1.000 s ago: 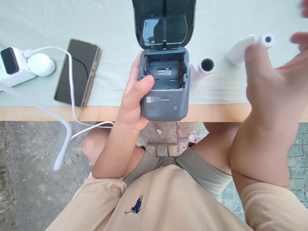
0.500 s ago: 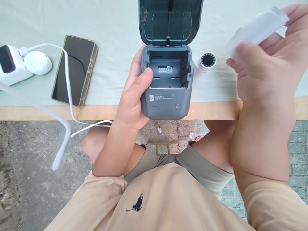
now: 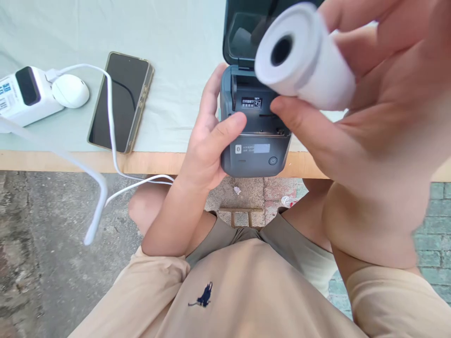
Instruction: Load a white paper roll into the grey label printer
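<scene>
A dark grey printer-like device [image 3: 253, 155] stands at the table's front edge with its lid [image 3: 241, 35] raised and its compartment showing. My left hand [image 3: 211, 136] grips its left side, the thumb over the compartment's rim. Up close above the device's right part, my right hand [image 3: 355, 84] holds a white paper roll [image 3: 303, 61] between thumb and fingers, with the dark core hole turned to the left. The roll and hand hide part of the lid and of the compartment's right side.
A phone [image 3: 120, 101] lies left of the device. Farther left are a white power block [image 3: 42, 98] with a small dark screen and a round white plug [image 3: 70, 90]. A white cable [image 3: 111, 112] crosses the phone and hangs over the wooden table edge [image 3: 148, 162].
My right hand has come in from the right to above the device, now with the white roll in it. The white piece it held before and the standing roll are no longer seen separately.
</scene>
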Available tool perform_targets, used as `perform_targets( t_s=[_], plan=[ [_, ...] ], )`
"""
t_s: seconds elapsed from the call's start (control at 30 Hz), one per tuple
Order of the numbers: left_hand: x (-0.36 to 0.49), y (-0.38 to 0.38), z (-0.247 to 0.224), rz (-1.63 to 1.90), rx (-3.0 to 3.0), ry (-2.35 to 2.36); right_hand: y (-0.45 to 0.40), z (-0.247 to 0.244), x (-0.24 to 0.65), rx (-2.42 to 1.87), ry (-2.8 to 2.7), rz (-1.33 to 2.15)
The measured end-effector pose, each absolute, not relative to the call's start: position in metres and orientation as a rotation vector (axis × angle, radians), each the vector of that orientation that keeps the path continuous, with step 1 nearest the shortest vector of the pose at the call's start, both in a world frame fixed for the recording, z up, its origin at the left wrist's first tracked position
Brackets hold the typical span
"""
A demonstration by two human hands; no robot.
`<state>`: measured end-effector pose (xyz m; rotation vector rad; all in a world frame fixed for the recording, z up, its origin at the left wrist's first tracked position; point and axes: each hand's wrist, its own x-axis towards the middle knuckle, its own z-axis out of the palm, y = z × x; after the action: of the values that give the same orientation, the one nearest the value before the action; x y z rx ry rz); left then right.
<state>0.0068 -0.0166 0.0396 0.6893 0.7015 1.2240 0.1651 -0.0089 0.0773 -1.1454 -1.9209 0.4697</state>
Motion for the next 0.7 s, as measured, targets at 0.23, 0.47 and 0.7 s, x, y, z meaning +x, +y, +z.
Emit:
perform_targets(
  t_s=[0.23, 0.47, 0.7],
  plan=[
    [0.004, -0.021, 0.037, 1.185, 0.633, 0.726, -0.001, 0.085, 0.156, -1.315, -2.181, 0.290],
    [-0.001, -0.018, 0.038, 1.118, 0.652, 0.693, -0.002, 0.081, 0.158, -1.401, -2.245, 0.158],
    [-0.002, -0.016, 0.031, 1.065, 0.727, 0.680, -0.001, 0.079, 0.159, -1.353, -2.190, 0.082]
  ],
)
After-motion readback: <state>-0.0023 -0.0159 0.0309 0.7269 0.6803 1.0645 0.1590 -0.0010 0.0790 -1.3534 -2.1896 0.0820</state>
